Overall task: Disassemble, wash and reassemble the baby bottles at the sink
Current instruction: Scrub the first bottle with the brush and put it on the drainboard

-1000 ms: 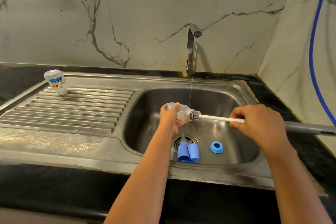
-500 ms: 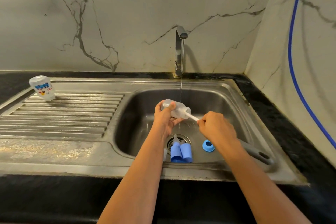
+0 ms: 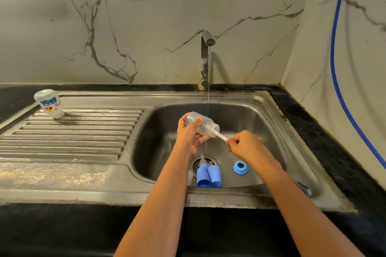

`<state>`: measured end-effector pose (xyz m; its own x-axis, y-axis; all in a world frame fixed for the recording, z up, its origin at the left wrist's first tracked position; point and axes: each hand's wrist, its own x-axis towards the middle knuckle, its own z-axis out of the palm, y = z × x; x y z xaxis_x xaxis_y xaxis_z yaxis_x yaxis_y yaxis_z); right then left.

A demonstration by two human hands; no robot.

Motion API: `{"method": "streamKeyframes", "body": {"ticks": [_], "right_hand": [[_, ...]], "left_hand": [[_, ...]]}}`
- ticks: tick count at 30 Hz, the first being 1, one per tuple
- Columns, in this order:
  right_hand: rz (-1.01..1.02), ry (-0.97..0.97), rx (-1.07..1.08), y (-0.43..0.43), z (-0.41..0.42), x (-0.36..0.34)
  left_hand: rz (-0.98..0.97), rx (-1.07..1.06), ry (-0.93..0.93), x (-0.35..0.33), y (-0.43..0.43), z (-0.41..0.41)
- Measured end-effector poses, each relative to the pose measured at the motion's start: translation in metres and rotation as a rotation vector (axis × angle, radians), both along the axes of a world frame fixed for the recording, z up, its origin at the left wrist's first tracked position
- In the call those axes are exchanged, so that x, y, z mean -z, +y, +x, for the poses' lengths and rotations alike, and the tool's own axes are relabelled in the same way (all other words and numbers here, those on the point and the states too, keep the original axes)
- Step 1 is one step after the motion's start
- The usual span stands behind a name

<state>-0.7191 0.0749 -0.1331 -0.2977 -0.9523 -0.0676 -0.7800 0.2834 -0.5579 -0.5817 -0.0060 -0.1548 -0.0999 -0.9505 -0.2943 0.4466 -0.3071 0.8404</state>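
Clear bottle [image 3: 202, 125]; white brush stem [image 3: 221, 136]; two blue caps [image 3: 208, 175] and a blue ring [image 3: 240, 167]; steel-grey ribbed sink [image 3: 83, 129]; grey-veined marble wall [image 3: 146, 27]; black desk [image 3: 325, 131].

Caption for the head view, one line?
Left hand holds clear bottle over the sink; right hand holds the brush inserted in it.

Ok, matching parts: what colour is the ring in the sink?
The ring is blue; head view shows it best.
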Motion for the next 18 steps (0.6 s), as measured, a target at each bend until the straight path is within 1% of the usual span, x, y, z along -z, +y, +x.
{"method": "streamKeyframes", "body": {"ticks": [3,6,8,11,15,18], "right_hand": [[0.069,-0.013,-0.075,0.000,0.005,-0.003],[0.063,-0.030,-0.111,0.002,0.002,-0.014],[0.062,-0.064,-0.114,-0.001,-0.001,-0.023],[0.047,-0.044,-0.112,-0.015,-0.004,-0.035],[0.057,-0.030,-0.106,-0.023,-0.001,-0.028],[0.119,-0.008,-0.167,-0.018,0.003,-0.019]], "left_hand": [[-0.039,0.024,-0.018,-0.001,0.001,0.004],[-0.052,0.025,-0.033,-0.002,0.001,0.003],[-0.013,-0.003,-0.003,-0.003,0.000,0.003],[0.032,-0.083,0.047,-0.003,-0.002,0.005],[-0.030,-0.184,0.058,-0.003,-0.004,0.008],[-0.032,-0.164,0.094,-0.002,-0.003,0.013]]}}
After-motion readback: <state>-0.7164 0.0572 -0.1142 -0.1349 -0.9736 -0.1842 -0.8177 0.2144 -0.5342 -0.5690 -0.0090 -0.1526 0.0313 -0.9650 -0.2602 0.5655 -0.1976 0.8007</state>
